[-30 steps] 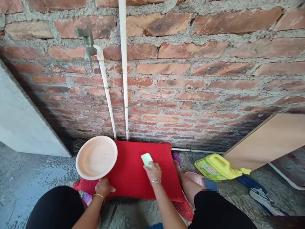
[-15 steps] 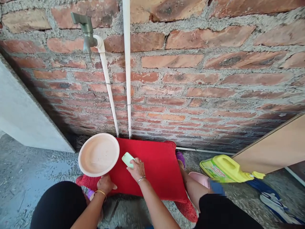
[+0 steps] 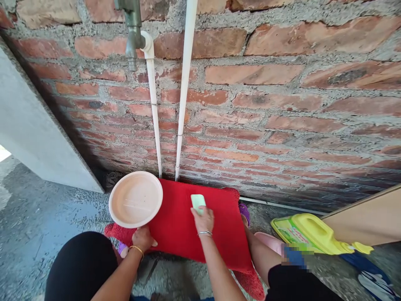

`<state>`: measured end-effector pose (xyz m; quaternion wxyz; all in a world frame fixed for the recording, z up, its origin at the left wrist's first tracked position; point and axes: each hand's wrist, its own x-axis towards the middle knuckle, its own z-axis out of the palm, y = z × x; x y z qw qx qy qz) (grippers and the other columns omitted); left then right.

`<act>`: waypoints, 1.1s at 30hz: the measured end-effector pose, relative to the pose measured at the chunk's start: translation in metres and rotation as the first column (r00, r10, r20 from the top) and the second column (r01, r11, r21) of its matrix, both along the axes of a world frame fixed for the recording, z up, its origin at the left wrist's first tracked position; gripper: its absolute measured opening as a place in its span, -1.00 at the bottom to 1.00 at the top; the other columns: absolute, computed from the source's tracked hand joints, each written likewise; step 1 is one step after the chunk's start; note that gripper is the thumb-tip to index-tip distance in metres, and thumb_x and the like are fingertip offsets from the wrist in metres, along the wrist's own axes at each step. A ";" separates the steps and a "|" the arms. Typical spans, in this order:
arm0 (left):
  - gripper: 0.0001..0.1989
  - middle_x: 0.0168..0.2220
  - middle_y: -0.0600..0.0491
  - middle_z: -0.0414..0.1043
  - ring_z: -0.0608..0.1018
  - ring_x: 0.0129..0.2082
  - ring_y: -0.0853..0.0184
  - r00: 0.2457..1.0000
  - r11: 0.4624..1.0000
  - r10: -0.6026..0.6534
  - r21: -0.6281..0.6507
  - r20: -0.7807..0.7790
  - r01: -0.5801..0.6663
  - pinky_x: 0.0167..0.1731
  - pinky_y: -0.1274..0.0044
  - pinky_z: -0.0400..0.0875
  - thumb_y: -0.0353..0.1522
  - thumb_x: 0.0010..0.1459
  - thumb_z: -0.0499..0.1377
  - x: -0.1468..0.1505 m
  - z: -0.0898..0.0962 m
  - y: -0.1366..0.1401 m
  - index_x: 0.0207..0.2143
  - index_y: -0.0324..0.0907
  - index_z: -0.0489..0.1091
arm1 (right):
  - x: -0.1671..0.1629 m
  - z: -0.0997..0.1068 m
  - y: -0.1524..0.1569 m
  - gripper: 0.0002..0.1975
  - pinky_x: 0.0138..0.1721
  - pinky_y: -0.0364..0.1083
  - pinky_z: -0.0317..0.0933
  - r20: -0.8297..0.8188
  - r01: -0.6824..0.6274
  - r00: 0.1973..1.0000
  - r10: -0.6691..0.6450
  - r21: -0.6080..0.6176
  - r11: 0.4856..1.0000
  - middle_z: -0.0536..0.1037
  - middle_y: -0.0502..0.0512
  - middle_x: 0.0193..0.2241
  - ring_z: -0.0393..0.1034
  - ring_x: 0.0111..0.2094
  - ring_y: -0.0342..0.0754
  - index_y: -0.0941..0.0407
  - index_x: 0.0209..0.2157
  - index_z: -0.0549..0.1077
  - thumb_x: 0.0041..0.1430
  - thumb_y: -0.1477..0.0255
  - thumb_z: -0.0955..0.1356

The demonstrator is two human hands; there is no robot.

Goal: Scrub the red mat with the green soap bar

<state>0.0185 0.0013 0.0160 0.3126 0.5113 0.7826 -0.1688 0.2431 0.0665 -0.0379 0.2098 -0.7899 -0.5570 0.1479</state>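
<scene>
In the lower left of the frame, the left hand [image 3: 143, 238] was at the near edge of a wide red cloth [image 3: 177, 230]; whether it gripped it, I could not tell. At lower centre, the right hand [image 3: 204, 220] gripped a pale green rounded block [image 3: 197, 201] on the cloth. At centre left, a round pale-pink plastic basin [image 3: 135, 200] stood over the cloth's left part. Behind, two white pipes [image 3: 184, 83] rose before a red brick wall [image 3: 275, 100].

Can't make out any actual words here tbh. The yellow plastic jug [image 3: 310, 232] to the right of the red cloth [image 3: 230, 240] has a printed label [image 3: 293, 234], but it's too blurry to read.
</scene>
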 end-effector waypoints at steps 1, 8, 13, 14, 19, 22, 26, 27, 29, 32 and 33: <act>-0.39 0.02 -0.21 0.42 0.50 -0.01 0.11 1.000 1.000 0.002 -0.003 -0.002 -0.002 -0.08 0.43 0.38 -0.32 -0.22 0.30 0.000 0.000 0.000 -0.04 -0.27 0.35 | -0.012 0.002 0.001 -0.70 -0.09 -0.01 0.25 0.005 -0.082 0.997 0.082 -0.004 0.997 0.47 0.08 -0.17 0.36 -0.16 -0.06 0.10 -0.18 0.47 0.10 0.22 0.39; -0.41 0.01 -0.15 0.44 0.49 -0.01 0.12 1.000 1.000 -0.011 -0.008 0.000 0.011 -0.07 0.42 0.38 -0.29 -0.24 0.30 -0.002 -0.009 0.002 -0.06 -0.22 0.36 | -0.031 0.010 0.011 -0.78 -0.19 -0.09 0.09 0.043 -0.350 0.935 0.352 -0.060 0.935 0.45 0.05 -0.22 0.32 -0.19 -0.01 -0.02 -0.30 0.50 -0.04 0.25 0.44; -0.40 -0.01 -0.17 0.46 0.50 -0.02 0.11 1.000 1.000 -0.009 0.007 -0.011 0.009 -0.08 0.41 0.40 -0.32 -0.26 0.31 -0.002 -0.014 0.002 -0.07 -0.23 0.36 | 0.053 0.003 0.012 -0.67 -0.27 -0.06 0.12 0.084 0.236 0.970 -0.229 -0.084 0.968 0.44 0.15 -0.26 0.31 -0.24 0.05 0.05 -0.20 0.48 0.04 0.16 0.36; -0.41 -0.02 -0.18 0.46 0.51 -0.02 0.11 1.000 1.000 -0.005 0.011 -0.008 0.005 -0.08 0.41 0.40 -0.33 -0.26 0.31 -0.002 -0.015 0.002 -0.07 -0.23 0.36 | 0.063 0.003 0.012 -0.63 -0.28 -0.04 0.13 0.095 0.327 0.943 -0.319 -0.087 0.941 0.44 0.17 -0.26 0.30 -0.24 0.07 0.06 -0.17 0.48 0.05 0.13 0.34; -0.39 -0.02 -0.20 0.46 0.51 -0.03 0.09 1.000 1.000 0.011 0.005 0.007 -0.011 -0.10 0.41 0.40 -0.33 -0.27 0.31 -0.004 -0.016 0.002 -0.07 -0.24 0.36 | 0.031 0.006 0.025 -0.64 -0.22 -0.05 0.14 0.060 0.134 0.989 -0.132 -0.020 0.991 0.43 0.15 -0.30 0.30 -0.27 0.03 0.09 -0.22 0.49 0.02 0.15 0.37; -0.39 -0.02 -0.19 0.45 0.51 -0.02 0.10 1.000 1.000 0.007 0.004 0.005 -0.007 -0.10 0.42 0.40 -0.33 -0.28 0.31 -0.003 -0.016 0.002 -0.07 -0.23 0.36 | -0.026 0.010 0.038 -0.73 -0.19 -0.09 0.11 0.022 -0.152 0.988 0.152 -0.023 0.988 0.42 0.08 -0.28 0.31 -0.26 -0.03 0.04 -0.28 0.50 -0.03 0.22 0.41; -0.43 -0.03 -0.15 0.47 0.51 -0.02 0.12 1.000 1.000 -0.002 0.009 -0.010 0.002 -0.10 0.42 0.40 -0.35 -0.26 0.30 -0.001 -0.014 0.003 -0.08 -0.20 0.36 | -0.054 0.015 0.048 -0.78 -0.20 -0.11 0.07 0.023 -0.297 0.954 0.300 -0.074 0.952 0.42 0.04 -0.23 0.30 -0.21 -0.03 -0.01 -0.30 0.49 -0.04 0.25 0.43; -0.43 -0.03 -0.15 0.48 0.51 -0.02 0.11 1.000 1.000 0.001 0.005 -0.009 -0.001 -0.10 0.42 0.40 -0.36 -0.26 0.30 0.000 -0.013 0.004 -0.09 -0.20 0.36 | -0.047 0.015 0.048 -0.78 -0.21 -0.10 0.06 0.033 -0.271 0.961 0.275 -0.087 0.959 0.42 0.05 -0.23 0.30 -0.20 -0.03 -0.01 -0.30 0.49 -0.03 0.24 0.43; -0.42 -0.04 -0.15 0.48 0.50 -0.02 0.10 1.000 1.000 0.012 -0.004 -0.001 -0.012 -0.10 0.41 0.40 -0.36 -0.28 0.30 0.001 -0.011 0.005 -0.09 -0.19 0.36 | -0.022 0.015 0.047 -0.75 -0.23 -0.09 0.07 0.067 -0.133 0.988 0.141 -0.110 0.985 0.42 0.09 -0.22 0.31 -0.21 -0.01 0.00 -0.25 0.49 0.01 0.22 0.40; -0.43 -0.06 -0.15 0.49 0.51 -0.02 0.10 1.000 1.000 0.020 0.003 0.016 -0.020 -0.10 0.41 0.40 -0.38 -0.28 0.30 0.001 -0.010 0.005 -0.10 -0.20 0.36 | 0.019 0.012 0.044 -0.64 -0.26 -0.06 0.08 0.115 0.160 0.982 -0.146 -0.126 0.979 0.42 0.19 -0.22 0.30 -0.22 0.05 0.07 -0.15 0.47 0.09 0.16 0.33; -0.43 -0.06 -0.15 0.50 0.51 -0.03 0.11 1.000 1.000 0.021 0.007 0.020 -0.021 -0.10 0.41 0.40 -0.39 -0.28 0.30 0.001 -0.009 0.005 -0.10 -0.20 0.36 | 0.026 0.011 0.044 -0.60 -0.26 -0.05 0.08 0.119 0.219 0.972 -0.205 -0.123 0.968 0.41 0.22 -0.22 0.30 -0.23 0.07 0.10 -0.12 0.46 0.11 0.14 0.31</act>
